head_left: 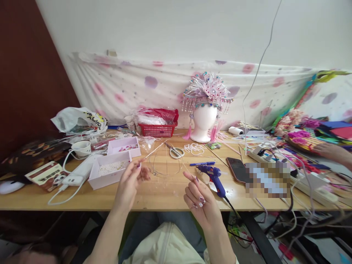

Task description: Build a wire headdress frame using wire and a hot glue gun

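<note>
My left hand (129,181) is closed in a pinch on a thin pale stick (154,149) that points up and to the right. In a loose fist, my right hand (198,196) pinches a fine wire (186,169) whose far end is hard to make out. Between the hands, a round frame of thin wire (166,174) shows over the table. Scissors (176,152) with pale handles lie just beyond it. Right of my right hand are a blue pen (202,164) and a blue glue gun (215,179).
A white mannequin head (203,124) wears a pink beaded headdress (209,90). Bead boxes (110,179) and a red basket (158,130) stand left and behind. A phone (238,169), power strips (310,183) and cables crowd the right. Another person's hand (331,152) rests at far right.
</note>
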`<state>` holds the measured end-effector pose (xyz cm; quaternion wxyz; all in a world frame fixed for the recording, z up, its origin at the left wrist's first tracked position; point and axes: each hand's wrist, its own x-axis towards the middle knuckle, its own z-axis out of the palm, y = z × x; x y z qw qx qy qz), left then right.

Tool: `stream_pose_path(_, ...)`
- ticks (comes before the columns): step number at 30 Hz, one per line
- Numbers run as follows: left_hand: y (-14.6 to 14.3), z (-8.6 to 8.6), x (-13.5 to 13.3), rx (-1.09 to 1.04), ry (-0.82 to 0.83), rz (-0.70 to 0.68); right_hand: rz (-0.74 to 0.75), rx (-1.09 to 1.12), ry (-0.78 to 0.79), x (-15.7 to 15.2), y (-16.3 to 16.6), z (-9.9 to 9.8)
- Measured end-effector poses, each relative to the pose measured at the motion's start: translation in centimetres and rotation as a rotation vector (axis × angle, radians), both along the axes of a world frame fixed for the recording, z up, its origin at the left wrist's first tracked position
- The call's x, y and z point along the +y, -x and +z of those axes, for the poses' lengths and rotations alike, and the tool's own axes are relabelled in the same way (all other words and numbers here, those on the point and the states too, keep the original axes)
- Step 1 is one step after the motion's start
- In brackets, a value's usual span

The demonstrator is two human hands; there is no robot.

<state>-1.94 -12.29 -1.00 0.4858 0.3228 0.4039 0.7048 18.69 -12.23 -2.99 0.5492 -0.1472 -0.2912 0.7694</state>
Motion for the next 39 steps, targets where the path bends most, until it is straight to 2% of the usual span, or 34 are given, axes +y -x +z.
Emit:
stream_pose_path(3,0.8,0.7,-0.6,0.262,-0.053,0.131,-0.018,-0.078,-0.021,-0.3,0.3,0.2)
stream_pose_path(8,1.2,3.7,-1.6,0.644,-0.149,0.208,-0.036,-0.180,-0.025,-0.5,0.9,0.2)
stream_pose_path(10,1.2,4.9,-1.5,0.832,-0.154,0.216,-0.043,-0.220,-0.026,-0.5,0.9,0.2)
stream_pose_path(12,1.4,5.6,-1.3,0.935,-0.119,0.178,-0.047,-0.264,-0.030,-0.4,1.0,0.1)
stream_pose_path(16,1.8,5.7,-0.5,0.908,-0.057,0.098,-0.047,-0.376,-0.034,-0.1,0.8,-0.6)
stream_pose_path(23,3.8,3.4,0.4,0.839,0.007,0.110,0.080,-0.529,-0.096,-0.9,-0.5,-0.9)
stream_pose_path(27,4.7,2.7,0.3,0.889,0.022,0.090,0.099,-0.610,-0.146,-1.1,-1.0,-0.5)
stream_pose_path(34,4.2,4.1,0.1,1.123,-0.043,-0.023,-0.070,-0.747,-0.209,0.0,-0.8,-1.2)
stream_pose_path(39,3.0,5.4,0.2,1.310,-0.114,0.059,-0.106,-0.832,-0.257,-0.2,-0.1,-1.8)
